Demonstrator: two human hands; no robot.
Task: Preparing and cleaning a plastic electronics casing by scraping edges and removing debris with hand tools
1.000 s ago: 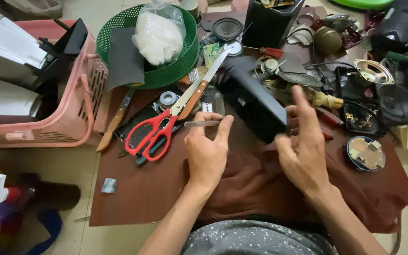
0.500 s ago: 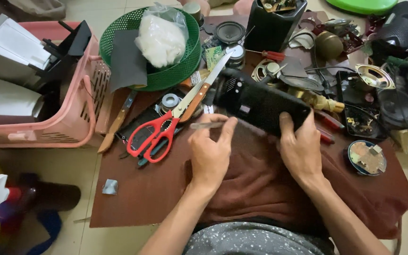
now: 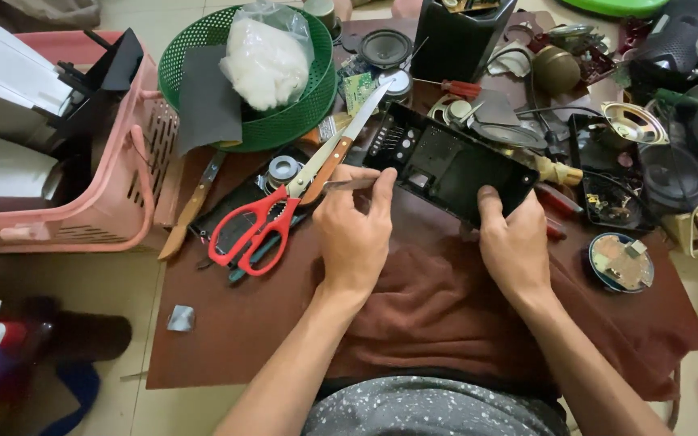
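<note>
My left hand (image 3: 355,230) pinches a thin metal tool (image 3: 347,185) that lies level, its tip pointing left, beside the left end of a black plastic casing (image 3: 446,161). The casing lies tilted, its hollow inner side facing up. My right hand (image 3: 515,242) grips the casing's near right edge, thumb on top. Both hands rest over a brown cloth (image 3: 446,315) on my lap.
Red-handled scissors (image 3: 256,226) and a wooden-handled knife (image 3: 341,149) lie left of my left hand on a brown mat (image 3: 228,339). A green basket (image 3: 292,121) with a white bag (image 3: 264,64), a pink basket (image 3: 123,194), speakers (image 3: 385,48) and loose electronic parts crowd the back and right.
The black casing has turned from standing on edge to lying with its hollow side up. My right hand slid down to its near right edge. My left hand stayed put with the tool.
</note>
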